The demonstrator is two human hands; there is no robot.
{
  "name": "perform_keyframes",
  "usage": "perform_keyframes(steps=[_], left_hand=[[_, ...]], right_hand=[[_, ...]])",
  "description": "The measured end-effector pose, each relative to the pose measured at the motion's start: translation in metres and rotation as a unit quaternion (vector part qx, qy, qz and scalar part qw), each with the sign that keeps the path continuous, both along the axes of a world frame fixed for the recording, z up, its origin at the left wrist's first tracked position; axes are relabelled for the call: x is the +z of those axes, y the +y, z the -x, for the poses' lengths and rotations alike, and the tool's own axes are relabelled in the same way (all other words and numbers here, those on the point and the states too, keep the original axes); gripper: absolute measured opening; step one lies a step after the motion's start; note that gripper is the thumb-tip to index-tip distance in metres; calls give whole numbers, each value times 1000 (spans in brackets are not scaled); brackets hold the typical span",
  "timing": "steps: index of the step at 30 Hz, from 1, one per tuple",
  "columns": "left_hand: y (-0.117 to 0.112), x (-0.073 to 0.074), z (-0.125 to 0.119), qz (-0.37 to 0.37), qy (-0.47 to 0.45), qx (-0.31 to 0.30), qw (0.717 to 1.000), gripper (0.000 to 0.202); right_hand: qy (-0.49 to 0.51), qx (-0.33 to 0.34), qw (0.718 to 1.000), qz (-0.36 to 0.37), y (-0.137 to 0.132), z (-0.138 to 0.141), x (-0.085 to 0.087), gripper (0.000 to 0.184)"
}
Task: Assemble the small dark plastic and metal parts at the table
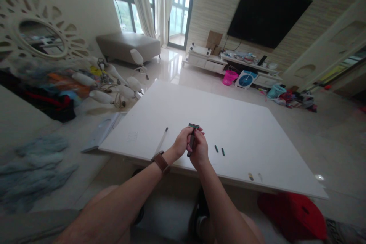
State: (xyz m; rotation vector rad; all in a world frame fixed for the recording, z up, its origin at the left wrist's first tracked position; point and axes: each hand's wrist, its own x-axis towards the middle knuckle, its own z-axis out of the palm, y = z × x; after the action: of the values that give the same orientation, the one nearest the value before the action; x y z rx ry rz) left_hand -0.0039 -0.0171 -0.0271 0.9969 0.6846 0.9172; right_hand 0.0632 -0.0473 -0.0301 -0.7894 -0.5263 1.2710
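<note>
Both my hands meet over the front part of a white table (217, 114), around a dark-handled razor (192, 141) with a green and black head pointing away from me. My left hand (182, 141), with a brown watch on its wrist, closes on the razor from the left. From the right, my right hand (201, 148) wraps the handle, fingers near the head. Two small dark green strips, which look like razor cartridges (219, 150), lie to the right of my hands. A thin pen-like stick (162, 139) with a dark tip lies to the left.
Two small items (251, 176) lie by the table's front right edge. A red cap or bag (294, 215) is below that corner. White lamp shades (103, 97) stand beyond the left edge. A pink basket (230, 77) and a blue fan (246, 79) sit by the TV cabinet.
</note>
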Motion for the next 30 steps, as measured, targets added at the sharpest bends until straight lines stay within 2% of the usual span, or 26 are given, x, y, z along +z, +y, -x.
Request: perform_keyframes(steps=[4,12,23,30], left_hand=[[-4,2,-2,12,-6,7,1000,50],[-3,-6,-3,32,-30,0,999,43],[-1,-7,0,24,-10,7,1000,33],[2,-9,2,36,-7,4,999,31]], right_hand=[[-2,3,1000,-3,-3,0,0,34],[12,58,998,22,-5,-4,0,39],[26,48,998,16,-1,-2,-2,25],[37,51,998,13,2,1,-3,24]])
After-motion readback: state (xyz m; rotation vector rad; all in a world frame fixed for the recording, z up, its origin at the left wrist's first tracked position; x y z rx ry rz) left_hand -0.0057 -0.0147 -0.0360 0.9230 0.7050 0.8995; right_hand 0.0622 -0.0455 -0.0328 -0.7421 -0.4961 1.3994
